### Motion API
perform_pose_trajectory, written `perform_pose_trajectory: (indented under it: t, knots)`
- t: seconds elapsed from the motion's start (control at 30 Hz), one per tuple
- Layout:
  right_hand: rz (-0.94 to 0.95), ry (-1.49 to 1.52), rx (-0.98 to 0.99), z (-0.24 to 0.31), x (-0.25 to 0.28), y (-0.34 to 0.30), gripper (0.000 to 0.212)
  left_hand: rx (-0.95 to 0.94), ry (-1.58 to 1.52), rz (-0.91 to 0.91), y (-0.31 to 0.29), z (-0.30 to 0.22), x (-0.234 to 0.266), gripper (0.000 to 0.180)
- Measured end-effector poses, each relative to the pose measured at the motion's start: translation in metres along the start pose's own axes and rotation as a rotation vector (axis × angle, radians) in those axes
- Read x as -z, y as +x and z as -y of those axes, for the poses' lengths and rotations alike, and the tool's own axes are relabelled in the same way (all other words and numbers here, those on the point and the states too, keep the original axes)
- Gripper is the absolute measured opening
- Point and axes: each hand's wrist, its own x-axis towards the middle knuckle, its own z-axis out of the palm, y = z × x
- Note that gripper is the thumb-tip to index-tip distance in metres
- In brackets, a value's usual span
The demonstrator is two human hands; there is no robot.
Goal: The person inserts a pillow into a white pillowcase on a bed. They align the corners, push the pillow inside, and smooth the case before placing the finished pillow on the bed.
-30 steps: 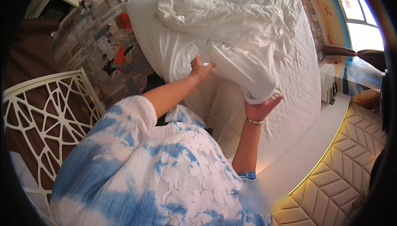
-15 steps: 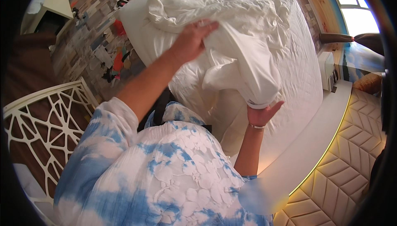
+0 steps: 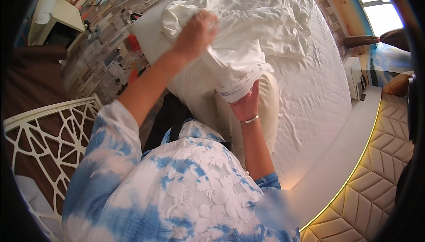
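Note:
A white piece of bed linen (image 3: 241, 67), gathered in folds with a small printed mark near its hem, hangs above my cream-trousered knees at the bed's near side. My right hand (image 3: 245, 107) grips that hem from below, its thumb up along the cloth and its other fingers mostly hidden beneath. Farther left and higher, my left hand (image 3: 198, 31) is smeared by motion, its fingers seemingly curled. A narrow strip of the linen rises toward this hand, but whether the fingers hold it is unclear. Behind both hands lies a crumpled white duvet (image 3: 274, 25).
The bed's white sheet (image 3: 316, 95) shows wrinkles on the right. A padded headboard (image 3: 372, 153) with a lit edge curves along the right. A white lattice panel (image 3: 53, 131) stands at left, with a bedside cabinet (image 3: 66, 22) beyond. Patterned flooring (image 3: 106, 49) borders the bed.
My right hand has moved left and slightly up with the hem. My left hand has shifted left and up. The linen, stretched out before, now bunches over my right hand.

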Motion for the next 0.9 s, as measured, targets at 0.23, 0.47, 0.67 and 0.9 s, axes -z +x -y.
perform_pose_trajectory:
  t: [0.23, 0.47, 0.67, 0.9]
  knots:
    - [0.001, 0.057, -0.147, -0.016, 0.013, 0.024, 0.082, -0.133, 0.14, 0.276, -0.095, -0.071, -0.019, 0.023]
    - [-0.04, 0.022, -0.236, -0.024, 0.005, 0.014, 0.086, -0.216, 0.345, 0.432, -0.106, -0.066, -0.032, 0.025]
    - [-0.023, 0.108, -0.248, -0.028, 0.008, 0.011, 0.09, -0.23, 0.361, 0.368, -0.111, -0.071, -0.042, 0.026]
    - [-0.01, 0.043, -0.27, -0.03, 0.009, 0.014, 0.088, -0.171, 0.477, 0.555, -0.117, -0.071, -0.044, 0.022]
